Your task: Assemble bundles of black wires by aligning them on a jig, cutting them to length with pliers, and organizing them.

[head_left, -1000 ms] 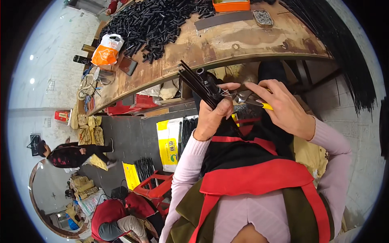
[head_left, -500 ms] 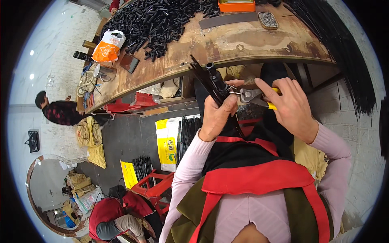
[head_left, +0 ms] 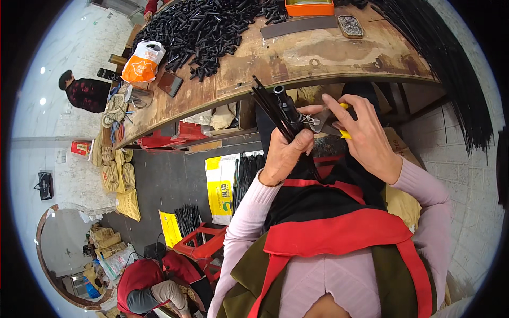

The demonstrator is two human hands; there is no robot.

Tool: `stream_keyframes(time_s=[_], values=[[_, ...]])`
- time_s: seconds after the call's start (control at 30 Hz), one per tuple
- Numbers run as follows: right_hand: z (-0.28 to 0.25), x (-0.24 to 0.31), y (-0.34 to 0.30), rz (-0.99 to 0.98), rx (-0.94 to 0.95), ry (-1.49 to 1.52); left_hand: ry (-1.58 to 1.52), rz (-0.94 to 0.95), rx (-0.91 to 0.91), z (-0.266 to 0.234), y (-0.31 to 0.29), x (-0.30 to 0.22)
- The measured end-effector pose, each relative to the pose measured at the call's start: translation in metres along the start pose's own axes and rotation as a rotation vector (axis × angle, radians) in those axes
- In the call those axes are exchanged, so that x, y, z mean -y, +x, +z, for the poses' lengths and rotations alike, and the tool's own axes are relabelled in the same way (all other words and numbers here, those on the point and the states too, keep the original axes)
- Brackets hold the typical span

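My left hand is closed around a bundle of thin black rods and a thicker black tube with a round hollow end, above my lap. Thin silvery wires stick out from the tube's side by my left thumb and fingers. In my right hand is a pair of pliers with yellow handles. Its metal jaws meet the wires; whether they pinch one, I cannot tell. The fingers of my right hand partly cover the handles.
The wooden table ahead bears a heap of black tubular pieces, an orange-and-white bag, a phone, a grey strip and a small tin. Long black rods hang over its right end. A co-worker bends beside a red stool.
My right hand and the pliers have shifted left, closer to the wires and the tube. A person at the far left has moved up along the wall, uncovering a red box.
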State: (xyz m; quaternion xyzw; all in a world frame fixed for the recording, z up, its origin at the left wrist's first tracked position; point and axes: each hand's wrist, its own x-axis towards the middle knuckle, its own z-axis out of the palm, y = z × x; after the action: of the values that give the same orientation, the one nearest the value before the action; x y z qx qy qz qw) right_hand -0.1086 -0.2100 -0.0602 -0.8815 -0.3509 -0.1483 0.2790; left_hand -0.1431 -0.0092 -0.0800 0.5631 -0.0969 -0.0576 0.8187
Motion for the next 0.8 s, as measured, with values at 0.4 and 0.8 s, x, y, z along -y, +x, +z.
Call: stream_keyframes(time_s=[0.4,0.8], values=[[-0.056,-0.017,0.027,-0.314,0.302,0.061,-0.012,-0.042,0.071,-0.005,-0.003,-0.009],[-0.076,-0.011,0.028,-0.090,0.495,0.219,-0.111,-0.103,0.077,-0.011,0.006,-0.003]])
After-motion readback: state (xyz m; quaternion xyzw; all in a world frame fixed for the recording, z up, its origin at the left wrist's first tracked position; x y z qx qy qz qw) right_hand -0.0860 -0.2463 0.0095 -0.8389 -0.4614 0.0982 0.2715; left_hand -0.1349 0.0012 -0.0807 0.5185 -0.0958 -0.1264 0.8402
